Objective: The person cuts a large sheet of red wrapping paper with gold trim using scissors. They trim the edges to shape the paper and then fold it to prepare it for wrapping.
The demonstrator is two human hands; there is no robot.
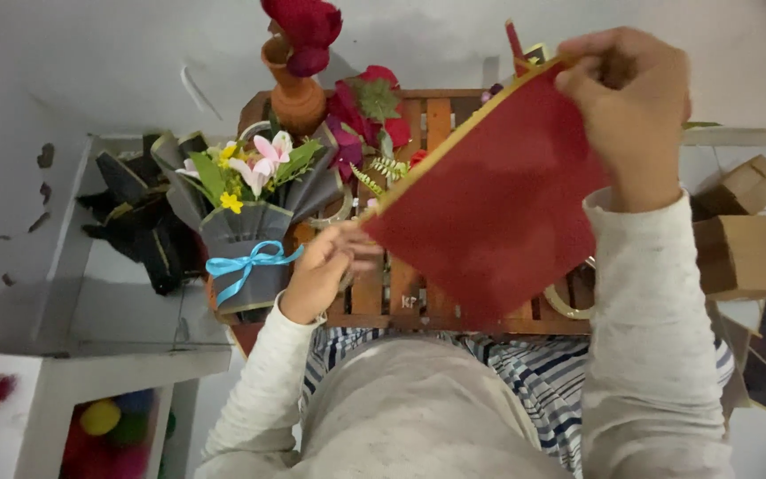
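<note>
A slatted wooden bench (pixel 441 115) is carrying everything in front of the person, whose lap and striped clothing are filling the bottom of the view. Above the bench, a large red wrapping sheet (pixel 489 204) with a thin gold edge is being held taut and tilted, running from lower left to upper right and covering much of the slats. The right hand (pixel 627 106) is gripping the sheet's upper right corner, fingers curled and pressed together around the edge, held high near the wall. The left hand (pixel 325 270) is pinching the sheet's lower left corner between thumb and fingertips, low over the front of the bench.

Just beside the left hand, a finished bouquet (pixel 246 208) is standing at the bench's left end, wrapped in grey paper, with pink, white and yellow flowers and green leaves showing at the top. A light blue ribbon bow (pixel 250 263) is tied around its lower part. Left of it, off the bench, a pile of dark wrapping sheets (pixel 139 217) is lying on a pale ledge. Behind the bouquet, a terracotta vase (pixel 293 89) is holding a deep red flower (pixel 308 27), and a cluster of red and magenta blooms (pixel 370 111) is lying beside it on the slats, just left of the red sheet. At the far right, cardboard boxes (pixel 746 244) are sitting well apart from the hands.
</note>
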